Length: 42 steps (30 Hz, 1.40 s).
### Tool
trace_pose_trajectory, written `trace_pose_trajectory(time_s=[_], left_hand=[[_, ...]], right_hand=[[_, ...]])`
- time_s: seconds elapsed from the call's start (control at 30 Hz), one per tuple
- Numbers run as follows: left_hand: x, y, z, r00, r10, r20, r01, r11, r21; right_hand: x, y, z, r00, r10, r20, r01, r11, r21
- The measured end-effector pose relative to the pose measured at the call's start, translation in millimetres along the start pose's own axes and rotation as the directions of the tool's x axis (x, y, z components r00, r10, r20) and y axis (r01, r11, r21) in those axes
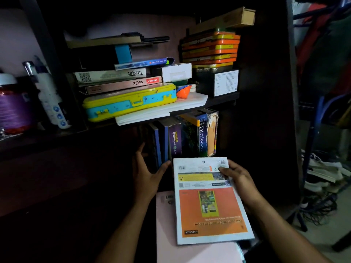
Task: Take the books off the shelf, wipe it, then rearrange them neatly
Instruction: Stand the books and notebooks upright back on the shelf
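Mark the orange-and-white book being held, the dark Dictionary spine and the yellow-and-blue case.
orange-and-white book (210, 204), head view, cover centre.
dark Dictionary spine (202, 136), head view, lettering.
yellow-and-blue case (131, 102), head view, front edge.

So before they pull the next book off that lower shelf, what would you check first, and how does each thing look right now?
1. Right hand has a firm hold on the orange-and-white book: ok, thumb on the cover, fingers at its edge.
2. That book has a resting place: ok, it lies over a pale pink book below.
3. Left hand is free to grasp: ok, open, fingers reaching at the blue-spined books.
4. Upright row stays standing once one leaves: cannot tell; the Dictionary and its neighbours already lean.
5. Upper shelf load is stable: not ok, the white board under the yellow case overhangs the edge.
6. Lighting inside the lower shelf: not ok, very dark.
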<state>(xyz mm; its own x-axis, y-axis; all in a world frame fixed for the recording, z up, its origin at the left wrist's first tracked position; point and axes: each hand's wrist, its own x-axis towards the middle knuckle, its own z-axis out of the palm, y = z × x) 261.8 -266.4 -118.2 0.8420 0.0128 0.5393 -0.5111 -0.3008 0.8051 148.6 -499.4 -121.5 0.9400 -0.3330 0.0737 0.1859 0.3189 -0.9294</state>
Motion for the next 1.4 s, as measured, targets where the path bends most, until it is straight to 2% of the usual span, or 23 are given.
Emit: trace_pose_trajectory(time_s=[0.4, 0.6, 0.63, 0.7, 0.77, 0.83, 0.9, 0.97, 1.03, 1.07, 1.1, 1.13, 1.17, 1.2, 1.23, 1.27, 1.33, 1.37, 1.4], left_hand=[[1.9, -5.6, 1.8, 0.995, 0.103, -0.001, -0.103, 0.995, 0.017], [-2.0, 6.6, -3.9, 0.977, 0.188, -0.096, -0.190, 0.982, -0.009], [-3.3, 9.1, -5.5, 0.974, 0.217, -0.058, -0.218, 0.976, -0.010], [-9.0, 18.7, -6.1, 0.962, 0.225, 0.157, -0.205, 0.970, -0.133], [-19.0, 34.5, -2.8, 0.877, 0.135, 0.460, 0.016, 0.951, -0.310], [-29.7, 42.3, 5.6, 0.751, 0.040, 0.659, 0.225, 0.923, -0.313], [-36.5, 40.3, 13.4, 0.730, -0.008, 0.683, 0.248, 0.935, -0.254], [-38.1, 36.7, 19.1, 0.803, 0.017, 0.596, 0.170, 0.951, -0.257], [-37.8, 37.3, 22.3, 0.912, 0.109, 0.396, -0.007, 0.969, -0.249], [-37.0, 38.4, 23.8, 0.945, 0.186, 0.269, -0.135, 0.971, -0.197], [-37.1, 40.0, 25.4, 0.951, 0.262, 0.167, -0.244, 0.962, -0.121], [-38.4, 42.0, 26.7, 0.939, 0.324, 0.116, -0.318, 0.945, -0.069], [-40.0, 41.8, 29.3, 0.919, 0.372, 0.131, -0.369, 0.928, -0.047], [-42.0, 41.9, 30.8, 0.904, 0.385, 0.185, -0.382, 0.923, -0.053], [-44.2, 42.7, 30.9, 0.895, 0.358, 0.265, -0.348, 0.934, -0.086], [-45.2, 45.9, 29.8, 0.895, 0.274, 0.351, -0.240, 0.961, -0.138], [-45.3, 48.8, 27.4, 0.857, 0.070, 0.511, 0.111, 0.942, -0.316], [-45.0, 47.7, 27.0, 0.816, 0.059, 0.575, 0.194, 0.909, -0.369], [-44.5, 47.9, 26.9, 0.778, 0.110, 0.619, 0.166, 0.914, -0.370]], right_hand=[[-5.8, -8.5, 2.3, 0.998, 0.066, 0.006, -0.067, 0.996, 0.058], [-7.0, -11.1, 0.6, 0.998, 0.057, 0.036, -0.061, 0.991, 0.123], [-6.7, -11.1, 0.7, 0.998, 0.053, 0.035, -0.058, 0.987, 0.149], [-5.1, -11.2, 0.2, 0.999, 0.041, 0.011, -0.042, 0.977, 0.208], [-1.6, -10.1, -0.6, 0.999, 0.015, -0.031, -0.006, 0.960, 0.279], [0.0, -8.7, -0.8, 0.997, -0.012, -0.075, 0.034, 0.953, 0.302], [1.4, -5.4, 1.1, 0.988, -0.057, -0.146, 0.091, 0.967, 0.237], [3.5, 0.4, 2.1, 0.940, -0.156, -0.302, 0.185, 0.980, 0.070], [3.0, 5.4, 2.6, 0.800, -0.385, -0.460, 0.291, 0.920, -0.264], [-0.3, 7.6, 4.1, 0.719, -0.535, -0.443, 0.340, 0.827, -0.447], [-5.5, 8.8, 7.1, 0.655, -0.669, -0.351, 0.389, 0.697, -0.602], [-11.4, 9.3, 11.8, 0.627, -0.750, -0.211, 0.438, 0.564, -0.700], [-16.7, 8.8, 15.6, 0.630, -0.775, -0.055, 0.497, 0.456, -0.739], [-20.3, 8.4, 19.1, 0.648, -0.756, 0.091, 0.561, 0.394, -0.728], [-23.2, 8.1, 21.4, 0.669, -0.715, 0.203, 0.616, 0.380, -0.690], [-24.0, 7.4, 21.5, 0.686, -0.671, 0.281, 0.647, 0.388, -0.656], [-22.3, 7.7, 20.5, 0.724, -0.588, 0.359, 0.645, 0.394, -0.655], [-21.0, 8.8, 20.8, 0.739, -0.563, 0.370, 0.634, 0.395, -0.665], [-20.0, 9.9, 21.5, 0.749, -0.561, 0.353, 0.621, 0.408, -0.669]])
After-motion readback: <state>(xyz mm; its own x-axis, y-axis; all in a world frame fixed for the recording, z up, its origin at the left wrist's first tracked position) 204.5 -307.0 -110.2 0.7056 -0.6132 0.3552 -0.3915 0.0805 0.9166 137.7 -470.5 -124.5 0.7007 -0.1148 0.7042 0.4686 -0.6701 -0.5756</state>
